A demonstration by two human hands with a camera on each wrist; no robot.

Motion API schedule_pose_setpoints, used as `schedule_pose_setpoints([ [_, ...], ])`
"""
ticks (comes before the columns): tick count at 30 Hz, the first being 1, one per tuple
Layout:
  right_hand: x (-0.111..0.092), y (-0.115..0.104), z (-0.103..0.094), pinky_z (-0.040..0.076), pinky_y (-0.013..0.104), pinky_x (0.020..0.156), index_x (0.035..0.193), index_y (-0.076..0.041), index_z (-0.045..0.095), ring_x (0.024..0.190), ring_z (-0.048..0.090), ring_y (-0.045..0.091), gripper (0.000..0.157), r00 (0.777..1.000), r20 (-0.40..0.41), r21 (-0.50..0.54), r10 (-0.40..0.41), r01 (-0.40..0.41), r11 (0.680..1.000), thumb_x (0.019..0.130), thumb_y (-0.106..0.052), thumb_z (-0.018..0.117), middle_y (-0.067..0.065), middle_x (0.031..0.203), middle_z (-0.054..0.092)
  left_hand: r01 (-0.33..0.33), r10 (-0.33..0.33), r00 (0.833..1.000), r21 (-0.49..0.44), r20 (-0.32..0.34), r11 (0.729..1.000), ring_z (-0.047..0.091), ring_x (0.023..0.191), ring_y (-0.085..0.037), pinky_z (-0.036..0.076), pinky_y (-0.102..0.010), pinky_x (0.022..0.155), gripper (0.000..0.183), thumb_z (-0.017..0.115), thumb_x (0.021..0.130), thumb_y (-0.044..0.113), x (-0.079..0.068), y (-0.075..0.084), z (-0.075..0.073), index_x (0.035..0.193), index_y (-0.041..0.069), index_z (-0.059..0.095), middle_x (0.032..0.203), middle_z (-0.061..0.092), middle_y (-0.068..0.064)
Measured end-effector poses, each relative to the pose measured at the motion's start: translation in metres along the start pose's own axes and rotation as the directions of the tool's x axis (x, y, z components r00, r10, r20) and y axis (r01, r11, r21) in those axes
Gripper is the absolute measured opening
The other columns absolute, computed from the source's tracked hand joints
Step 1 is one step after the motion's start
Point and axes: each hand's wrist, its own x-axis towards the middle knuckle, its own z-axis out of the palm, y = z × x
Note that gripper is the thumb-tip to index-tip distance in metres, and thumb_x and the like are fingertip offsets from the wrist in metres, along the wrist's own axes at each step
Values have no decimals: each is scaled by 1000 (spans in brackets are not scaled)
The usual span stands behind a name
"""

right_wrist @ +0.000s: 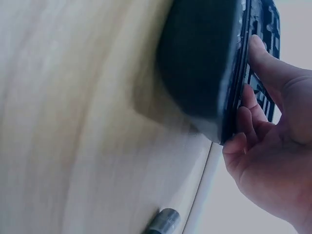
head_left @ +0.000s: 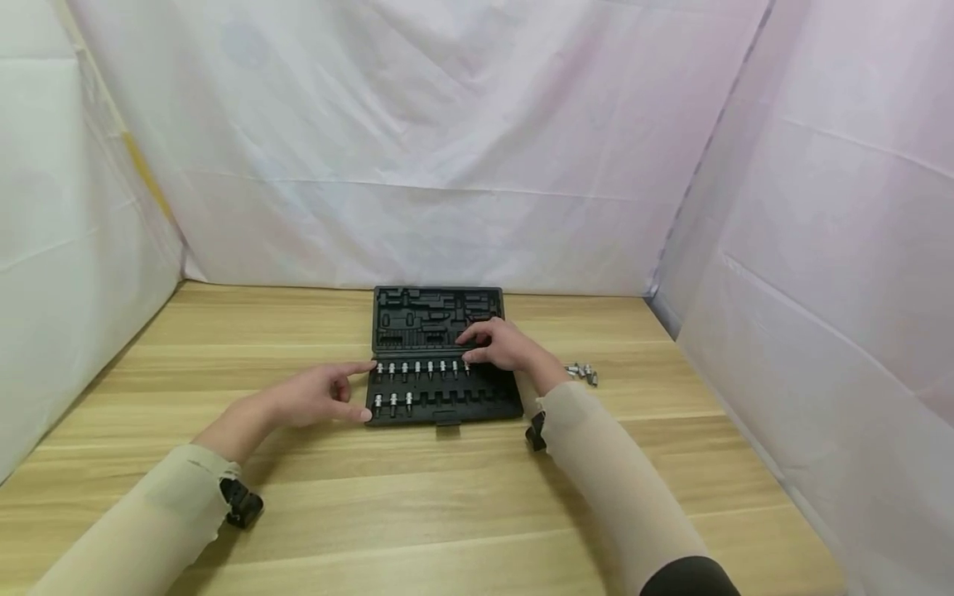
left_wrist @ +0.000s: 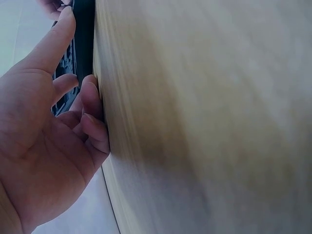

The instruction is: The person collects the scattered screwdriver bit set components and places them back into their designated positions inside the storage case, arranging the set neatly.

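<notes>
A black plastic case (head_left: pixel 447 420) lies unfolded on the table, its moulded lid (head_left: pixel 436 298) toward the back. Silver socket bits (head_left: pixel 430 368) fill much of its upper row, with three more socket bits (head_left: pixel 393 402) at the left of the lower row. My left hand (head_left: pixel 316 397) touches the case's left side, thumb at the front corner and straight forefinger farther back. Above the upper row's right end, my right hand (head_left: pixel 507 343) has its thumb tip at the last socket bit (head_left: pixel 467 369). Its forefinger stands apart from the thumb, over the hinge side.
Several loose socket bits (head_left: pixel 585 372) lie in a small pile on the wooden table (head_left: pixel 358 513), right of the case. White sheeting (head_left: pixel 417 165) hangs behind the table and along both sides. Each forearm carries a small black wrist camera (head_left: pixel 242 503).
</notes>
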Motion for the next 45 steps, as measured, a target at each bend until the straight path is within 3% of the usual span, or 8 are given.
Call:
schedule_pose_setpoints([
  [8, -12, 12, -11, 55, 55, 108, 146, -24, 70, 125, 65, 29, 37, 1000, -26, 223, 3, 3, 975, 110, -30, 70, 10, 138, 68, 7, -7, 1000, 5, -2, 1000, 53, 86, -20, 49, -28, 69, 97, 88, 94, 39, 0, 1, 1, 172, 12, 37, 97, 62, -5],
  [18, -40, 29, -36, 52, 62, 111, 148, -28, 68, 136, 62, 33, 38, 997, -81, 249, 8, 13, 968, 111, -39, 66, 9, 150, 63, 1, -1, 1000, -6, 2, 1000, 52, 85, -20, 48, -27, 68, 97, 88, 94, 38, 1, 3, -1, 172, 10, 36, 96, 61, -5],
  [28, -75, 74, -67, 52, 60, 101, 152, -22, 65, 135, 61, 37, 41, 989, -126, 277, 73, -36, 960, 113, -34, 64, 19, 157, 59, -2, 2, 1000, -6, 1, 1000, 52, 85, -20, 48, -27, 68, 97, 88, 94, 37, 0, 3, -2, 172, 10, 37, 96, 61, -5],
  [32, -91, 94, -76, 55, 55, 99, 150, -17, 67, 135, 61, 37, 41, 984, -151, 266, 96, -53, 963, 112, -33, 67, 22, 154, 61, -7, 7, 1000, -6, -1, 1000, 53, 85, -20, 48, -27, 68, 97, 88, 94, 36, 0, 2, -1, 171, 9, 37, 96, 61, -5],
  [34, -98, 105, -79, 57, 46, 100, 148, -16, 69, 135, 62, 36, 40, 981, -167, 250, 101, -56, 967, 111, -32, 69, 21, 152, 64, -8, 8, 1000, -9, -2, 1000, 53, 85, -21, 48, -27, 68, 97, 88, 94, 36, -1, 2, -1, 171, 8, 37, 95, 60, -5],
  [39, -120, 129, -89, 53, 35, 103, 143, -9, 71, 133, 64, 37, 37, 983, -166, 190, 82, -50, 980, 109, -24, 70, 23, 146, 67, -2, 2, 1000, -15, -1, 1000, 53, 85, -21, 49, -27, 69, 97, 88, 94, 36, -1, 3, -1, 172, 9, 36, 96, 61, -6],
  [45, -141, 152, -97, 52, 40, 103, 135, -12, 77, 128, 66, 34, 30, 987, -111, 80, 115, -107, 991, 106, -22, 73, 15, 135, 76, 8, -7, 1000, -24, 3, 1000, 52, 85, -20, 49, -27, 68, 98, 88, 94, 36, -2, 4, -1, 172, 11, 36, 97, 60, -6],
])
